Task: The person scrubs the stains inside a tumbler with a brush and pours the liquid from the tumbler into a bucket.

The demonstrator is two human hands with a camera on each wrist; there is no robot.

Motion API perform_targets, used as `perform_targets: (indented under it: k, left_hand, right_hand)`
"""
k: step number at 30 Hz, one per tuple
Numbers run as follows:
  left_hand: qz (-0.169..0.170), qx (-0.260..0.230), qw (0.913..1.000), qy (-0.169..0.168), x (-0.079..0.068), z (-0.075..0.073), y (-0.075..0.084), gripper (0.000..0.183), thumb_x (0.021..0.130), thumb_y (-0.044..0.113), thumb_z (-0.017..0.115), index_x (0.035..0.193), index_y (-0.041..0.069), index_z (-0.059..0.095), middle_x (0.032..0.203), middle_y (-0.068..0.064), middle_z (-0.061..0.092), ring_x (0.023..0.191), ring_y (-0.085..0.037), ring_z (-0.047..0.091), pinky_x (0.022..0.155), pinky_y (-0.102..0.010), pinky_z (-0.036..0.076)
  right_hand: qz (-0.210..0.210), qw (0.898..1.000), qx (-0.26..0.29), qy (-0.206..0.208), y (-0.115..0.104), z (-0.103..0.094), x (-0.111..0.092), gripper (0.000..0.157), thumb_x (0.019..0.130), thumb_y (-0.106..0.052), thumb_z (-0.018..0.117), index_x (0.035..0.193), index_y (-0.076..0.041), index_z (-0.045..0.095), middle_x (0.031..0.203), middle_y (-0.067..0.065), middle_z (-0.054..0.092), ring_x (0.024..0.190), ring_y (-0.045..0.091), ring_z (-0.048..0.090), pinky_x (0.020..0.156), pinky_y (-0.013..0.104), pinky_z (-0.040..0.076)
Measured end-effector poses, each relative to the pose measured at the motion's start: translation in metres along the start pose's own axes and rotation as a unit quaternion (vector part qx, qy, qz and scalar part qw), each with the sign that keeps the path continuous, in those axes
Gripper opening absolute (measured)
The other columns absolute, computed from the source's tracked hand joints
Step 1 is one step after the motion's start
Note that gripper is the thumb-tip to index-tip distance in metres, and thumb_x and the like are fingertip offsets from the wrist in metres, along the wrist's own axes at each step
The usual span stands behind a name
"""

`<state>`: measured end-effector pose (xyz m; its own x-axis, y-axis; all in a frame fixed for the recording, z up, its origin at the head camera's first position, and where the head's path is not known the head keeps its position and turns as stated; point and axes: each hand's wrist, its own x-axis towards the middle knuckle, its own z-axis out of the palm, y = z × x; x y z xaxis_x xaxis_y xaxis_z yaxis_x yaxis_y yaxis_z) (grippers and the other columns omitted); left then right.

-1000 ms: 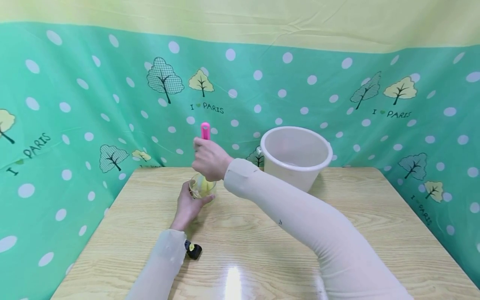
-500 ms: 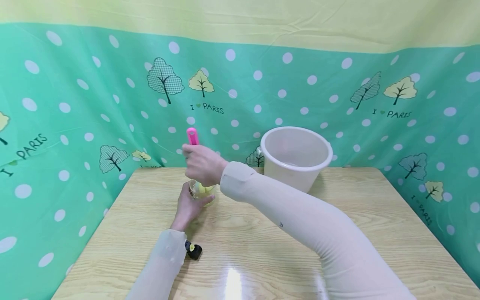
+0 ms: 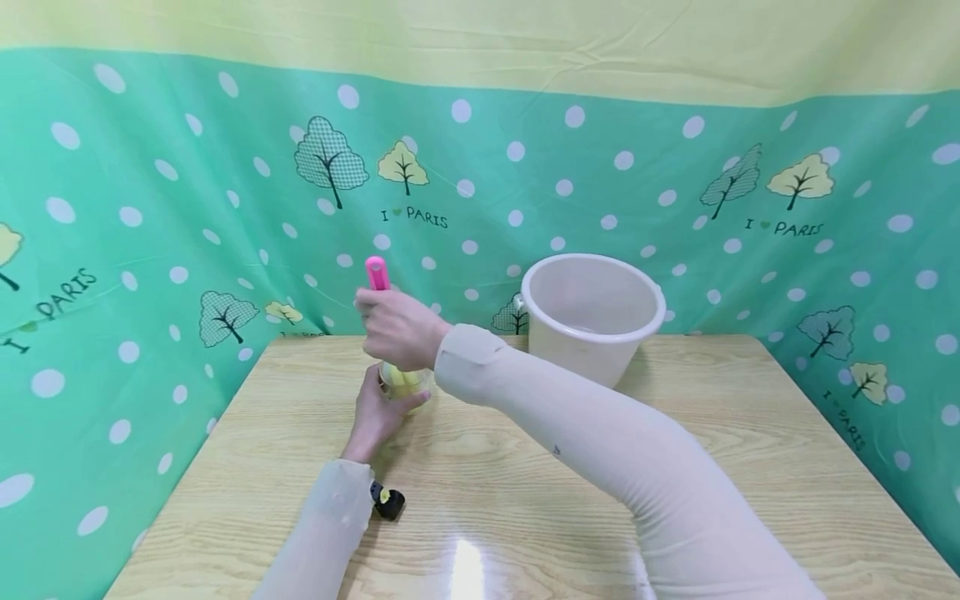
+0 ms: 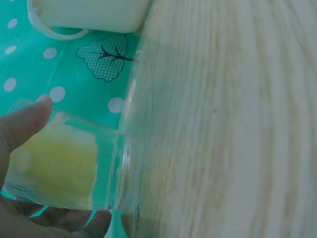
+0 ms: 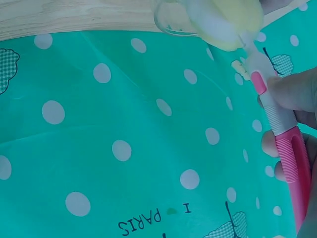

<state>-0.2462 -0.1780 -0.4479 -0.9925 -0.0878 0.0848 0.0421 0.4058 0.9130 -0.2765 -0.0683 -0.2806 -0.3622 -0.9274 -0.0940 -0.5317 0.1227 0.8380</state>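
Observation:
My left hand (image 3: 378, 411) grips a clear cup (image 4: 106, 171) from its left side, at the far left of the table, with the thumb on one side and the fingers on the other. Inside the cup sits the yellow and white sponge head (image 4: 62, 161) of a cup brush. In my right hand (image 3: 403, 332) is the brush's pink and white handle (image 5: 283, 121), held above the cup with its pink end (image 3: 377, 272) sticking up and leaning left. The right wrist view shows the sponge at the cup's mouth, partly cut off by the frame edge.
A white bucket (image 3: 581, 348) stands at the back of the wooden table (image 3: 480, 467), right of the cup. Behind hangs a green dotted cloth (image 3: 517, 179) with printed trees. A black strap-like device (image 3: 388, 502) is by the left wrist.
My right hand has shifted left and a little down, and the brush handle leans further left. My left hand and the cup have stayed in place.

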Motion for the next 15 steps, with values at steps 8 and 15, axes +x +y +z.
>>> perform_targets:
  k: [8,15]
  left_hand:
    - [-0.007,-0.001,1.0000,-0.001,0.000,0.000,0.000,0.087,0.074,0.033,0.083,0.139,0.007,0.033,0.138,-0.014,0.043,0.125,-0.031,0.043,0.104,-0.047,0.036]
    - [-0.029,-0.001,0.9996,0.000,0.000,0.000,0.000,0.091,0.073,0.033,0.083,0.142,0.007,0.029,0.139,-0.016,0.043,0.125,-0.032,0.044,0.104,-0.046,0.037]
  right_hand:
    - [0.016,1.000,-0.005,-0.022,0.001,0.004,0.004,0.019,0.089,-0.025,0.054,0.097,-0.022,0.071,0.102,0.001,0.070,0.092,0.021,0.048,0.097,0.039,0.025]
    - [0.031,0.999,0.005,-0.023,0.002,0.014,0.002,0.021,0.090,-0.026,0.052,0.097,-0.021,0.071,0.101,0.003,0.071,0.093,0.022,0.048,0.095,0.039,0.027]
